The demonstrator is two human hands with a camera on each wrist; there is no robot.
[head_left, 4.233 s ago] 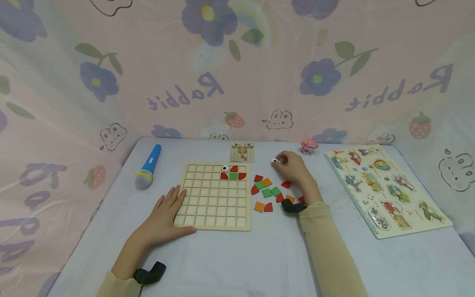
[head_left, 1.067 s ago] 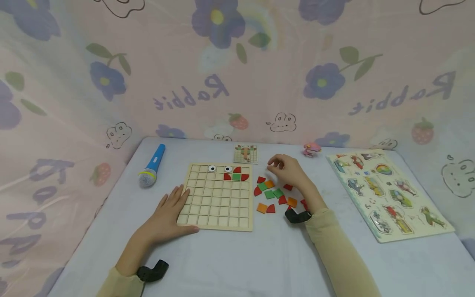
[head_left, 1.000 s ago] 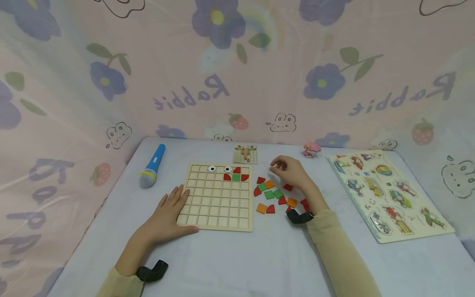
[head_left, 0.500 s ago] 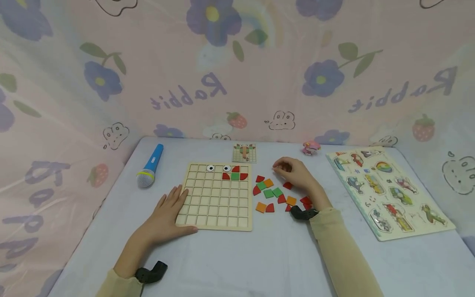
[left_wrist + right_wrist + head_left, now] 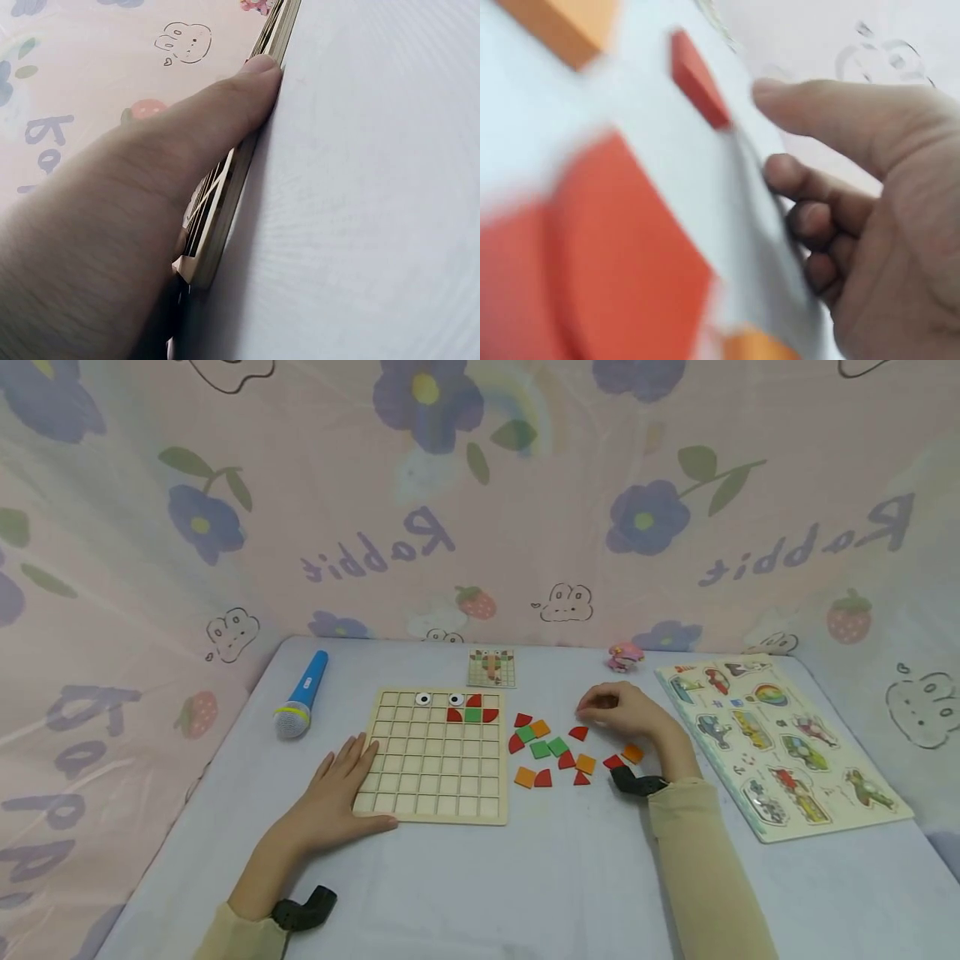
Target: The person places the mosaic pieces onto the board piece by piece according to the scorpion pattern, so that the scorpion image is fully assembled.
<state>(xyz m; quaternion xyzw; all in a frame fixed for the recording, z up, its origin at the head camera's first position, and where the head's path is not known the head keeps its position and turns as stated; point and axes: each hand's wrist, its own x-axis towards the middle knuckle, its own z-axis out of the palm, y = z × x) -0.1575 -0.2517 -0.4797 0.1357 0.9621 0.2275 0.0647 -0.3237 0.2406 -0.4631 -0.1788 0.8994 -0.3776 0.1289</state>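
Observation:
My left hand (image 5: 337, 797) lies with spread fingers on the left edge of the wooden grid board (image 5: 431, 768); its thumb presses along the near edge, as the left wrist view shows. In the board's far rows sit two eye tiles (image 5: 423, 700), one green square (image 5: 472, 715) and several red quarter-circle tiles (image 5: 490, 716). Holding nothing, my right hand (image 5: 630, 714) hovers right of the loose tiles with loosely bent fingers. Nearest to its fingertips is a red tile (image 5: 578, 733). Loose green tiles (image 5: 557, 747), orange tiles (image 5: 524, 777) and more red ones lie between hand and board.
Behind the board lies a small pattern card (image 5: 492, 668). A blue toy microphone (image 5: 303, 693) is at the left, a pink figurine (image 5: 625, 657) at the back. On the right lies a picture puzzle board (image 5: 783, 743). A printed curtain surrounds the table.
The eye tile once in my right hand now sits on the board, left of the other one. Empty, the right hand has drawn back to the right. My left hand stays put.

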